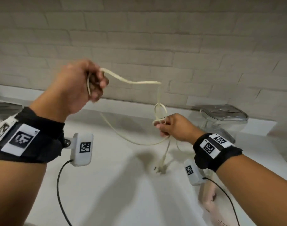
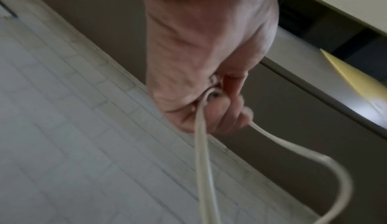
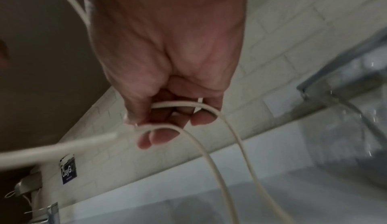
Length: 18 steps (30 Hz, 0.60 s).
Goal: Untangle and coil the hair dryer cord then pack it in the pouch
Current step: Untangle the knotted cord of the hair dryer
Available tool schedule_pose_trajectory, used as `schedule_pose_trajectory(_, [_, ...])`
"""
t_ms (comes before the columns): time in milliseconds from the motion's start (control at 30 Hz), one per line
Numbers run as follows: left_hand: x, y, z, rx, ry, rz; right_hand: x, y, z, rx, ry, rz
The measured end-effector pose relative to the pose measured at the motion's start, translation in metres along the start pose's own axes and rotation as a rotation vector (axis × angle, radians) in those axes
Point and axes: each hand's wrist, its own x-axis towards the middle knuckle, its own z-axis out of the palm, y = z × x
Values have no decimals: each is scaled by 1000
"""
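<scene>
A cream hair dryer cord (image 1: 136,82) stretches between both raised hands above a white counter. My left hand (image 1: 84,85) is up high at the left, fingers curled round the cord (image 2: 201,128). My right hand (image 1: 170,128) is lower at the right and pinches a knotted loop (image 1: 160,111) of the cord (image 3: 178,105). A slack length sags below, and the plug (image 1: 160,168) dangles just above the counter. The pink hair dryer (image 1: 209,199) lies on the counter under my right forearm, partly hidden.
A clear pouch with a grey zip top (image 1: 221,118) stands against the white brick wall (image 1: 155,38) at the right (image 3: 356,111). A steel sink edge (image 1: 4,106) shows at far left. White counter (image 1: 123,185) spreads below the hands.
</scene>
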Motion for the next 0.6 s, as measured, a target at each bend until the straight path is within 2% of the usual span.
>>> schedule_pose_trajectory(67, [-1, -20, -7, 195, 72, -100, -2, 1, -17, -95, 123, -24])
schedule_pose_trajectory(133, [-4, -41, -6, 318, 52, -246, 0, 2, -27, -177, 260, -48])
schedule_pose_trajectory(200, [-8, -58, 2, 407, -44, -348, -1, -3, -31, -222, 324, -67])
schedule_pose_trajectory(300, [-19, -71, 29, 508, -234, -362, -4, -12, -28, -306, 358, -86])
schedule_pose_trajectory(367, [-24, -78, 50, 475, -357, -351, -6, -18, -25, -367, 356, -73])
schedule_pose_trajectory(433, [-25, -83, 72, 342, -413, -315, -10, -25, -22, -435, 342, -76])
schedule_pose_trajectory(500, [-27, -87, 92, 149, -395, -275, -12, -31, -20, -477, 329, -88])
schedule_pose_trajectory(600, [-28, -90, 100, -63, -290, -257, -17, -37, -22, -334, 298, -124])
